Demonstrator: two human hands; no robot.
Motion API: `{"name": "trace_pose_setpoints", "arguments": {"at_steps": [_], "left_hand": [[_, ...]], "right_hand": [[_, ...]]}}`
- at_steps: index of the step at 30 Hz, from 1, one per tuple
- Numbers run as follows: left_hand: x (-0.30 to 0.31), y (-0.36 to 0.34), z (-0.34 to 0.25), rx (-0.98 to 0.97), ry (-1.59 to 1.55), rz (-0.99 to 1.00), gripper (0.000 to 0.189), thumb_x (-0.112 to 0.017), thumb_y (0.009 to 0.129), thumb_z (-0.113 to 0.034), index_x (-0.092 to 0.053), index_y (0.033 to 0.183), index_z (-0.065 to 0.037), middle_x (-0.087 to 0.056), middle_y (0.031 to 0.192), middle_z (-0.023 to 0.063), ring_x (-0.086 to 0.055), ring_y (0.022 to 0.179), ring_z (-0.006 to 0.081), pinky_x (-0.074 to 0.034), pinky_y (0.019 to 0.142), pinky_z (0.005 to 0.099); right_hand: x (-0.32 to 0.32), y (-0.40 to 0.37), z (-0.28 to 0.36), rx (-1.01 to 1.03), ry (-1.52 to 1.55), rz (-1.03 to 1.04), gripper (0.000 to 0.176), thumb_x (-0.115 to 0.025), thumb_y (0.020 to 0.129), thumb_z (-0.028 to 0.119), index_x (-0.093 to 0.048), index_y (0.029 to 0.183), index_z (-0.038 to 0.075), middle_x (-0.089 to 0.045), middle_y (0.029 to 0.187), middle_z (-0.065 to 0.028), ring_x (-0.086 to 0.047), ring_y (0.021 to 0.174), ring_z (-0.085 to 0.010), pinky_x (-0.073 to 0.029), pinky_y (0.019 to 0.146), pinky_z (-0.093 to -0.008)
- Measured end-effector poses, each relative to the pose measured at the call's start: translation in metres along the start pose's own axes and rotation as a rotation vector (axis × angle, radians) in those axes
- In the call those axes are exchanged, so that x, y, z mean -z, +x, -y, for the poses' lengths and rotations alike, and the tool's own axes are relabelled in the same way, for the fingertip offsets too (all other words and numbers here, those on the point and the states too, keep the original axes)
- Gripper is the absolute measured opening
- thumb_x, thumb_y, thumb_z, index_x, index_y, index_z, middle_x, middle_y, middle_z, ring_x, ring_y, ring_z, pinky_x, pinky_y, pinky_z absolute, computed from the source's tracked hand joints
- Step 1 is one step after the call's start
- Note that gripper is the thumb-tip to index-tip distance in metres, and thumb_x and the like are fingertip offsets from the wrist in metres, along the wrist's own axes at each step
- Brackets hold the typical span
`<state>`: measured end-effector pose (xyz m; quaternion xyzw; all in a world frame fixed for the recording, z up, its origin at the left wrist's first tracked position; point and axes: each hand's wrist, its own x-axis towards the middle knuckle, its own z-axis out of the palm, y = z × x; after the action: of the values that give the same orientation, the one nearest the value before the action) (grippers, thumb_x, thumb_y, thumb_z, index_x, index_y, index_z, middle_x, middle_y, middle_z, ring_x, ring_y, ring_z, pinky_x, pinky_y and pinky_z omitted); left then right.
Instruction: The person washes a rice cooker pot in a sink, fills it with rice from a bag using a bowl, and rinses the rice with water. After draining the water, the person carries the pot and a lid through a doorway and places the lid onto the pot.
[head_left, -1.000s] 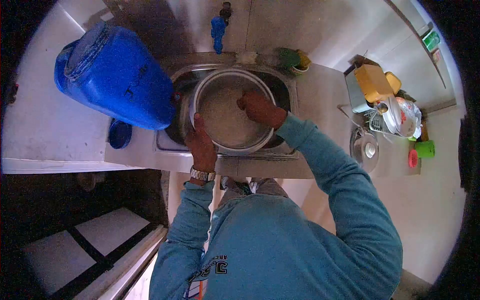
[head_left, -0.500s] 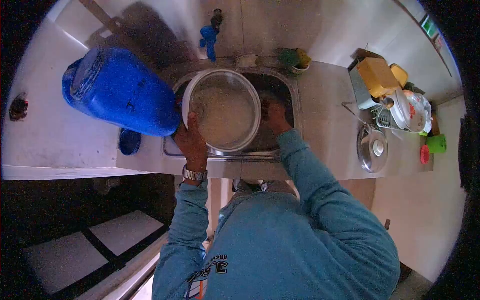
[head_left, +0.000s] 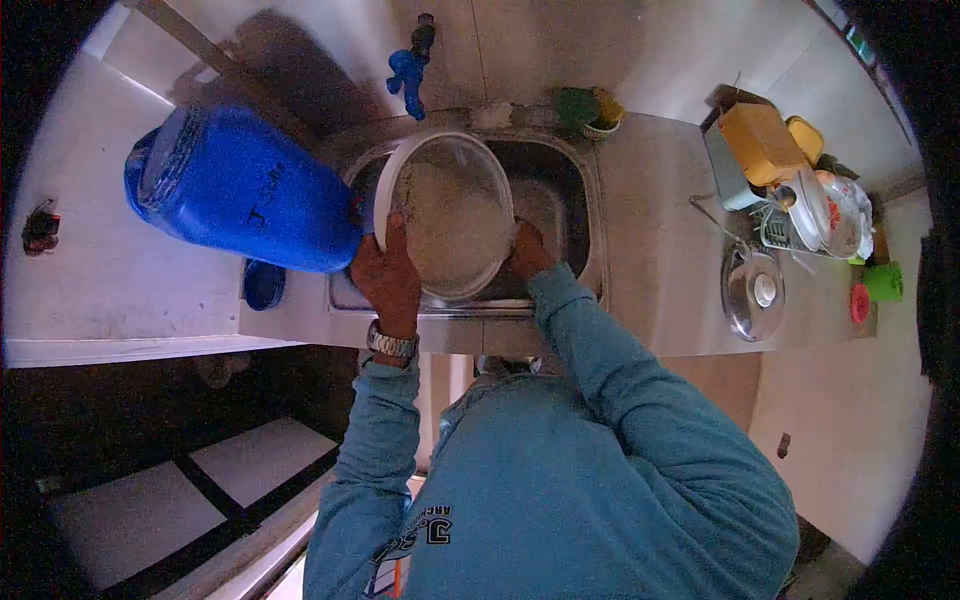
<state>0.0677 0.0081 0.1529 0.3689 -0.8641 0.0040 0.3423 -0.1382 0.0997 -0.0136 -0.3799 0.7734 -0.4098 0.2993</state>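
Observation:
Over the left part of the steel sink, I hold a round white-walled bowl point(head_left: 458, 285) at a tilt, with a cloudy beige filling point(head_left: 450, 215) inside its rim. My left hand point(head_left: 388, 275) grips the near-left side, thumb up along the wall. At the lower right edge, my right hand point(head_left: 530, 250) is closed on the rim, its fingertips partly hidden. A large blue jerrycan point(head_left: 245, 195) lies on its side to the left, its mouth end close by my left hand. The dark sink basin point(head_left: 545, 205) shows on the right.
A blue tap point(head_left: 408, 75) juts from the wall behind the sink. Green and yellow sponges point(head_left: 590, 108) sit in a small holder at the back. A glass lid point(head_left: 752, 295) and a loaded dish rack point(head_left: 785, 225) stand on the right. A blue cup point(head_left: 263, 285) is below the jerrycan.
The bowl has tilted further, showing more of its left outer wall. My right hand has come in from the sink's right side to the bowl's edge. The left hand keeps its hold.

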Motion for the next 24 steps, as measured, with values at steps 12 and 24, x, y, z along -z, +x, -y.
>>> {"name": "trace_pose_setpoints", "arguments": {"at_steps": [12, 24], "left_hand": [[-0.005, 0.005, 0.001, -0.029, -0.104, 0.007, 0.058, -0.057, 0.069, 0.000, -0.052, 0.124, -0.016, -0.049, 0.073, 0.0157, -0.051, 0.063, 0.0312, -0.038, 0.049, 0.0414], [0.022, 0.023, -0.041, 0.295, -0.426, -0.077, 0.025, -0.060, 0.087, -0.027, -0.058, 0.077, -0.005, -0.047, 0.057, 0.0129, -0.043, 0.051, 0.0287, -0.033, 0.046, 0.0406]], "right_hand": [[-0.007, 0.001, -0.022, 0.267, -0.214, -0.001, 0.058, -0.075, 0.065, 0.012, -0.051, 0.117, 0.004, -0.058, 0.115, -0.0149, -0.056, 0.104, -0.0301, -0.046, 0.090, -0.0368], [0.016, -0.026, 0.033, 0.323, -0.042, 0.085, 0.062, -0.078, 0.064, 0.018, -0.051, 0.118, 0.002, -0.057, 0.116, -0.0175, -0.055, 0.106, -0.0324, -0.044, 0.093, -0.0407]]}}
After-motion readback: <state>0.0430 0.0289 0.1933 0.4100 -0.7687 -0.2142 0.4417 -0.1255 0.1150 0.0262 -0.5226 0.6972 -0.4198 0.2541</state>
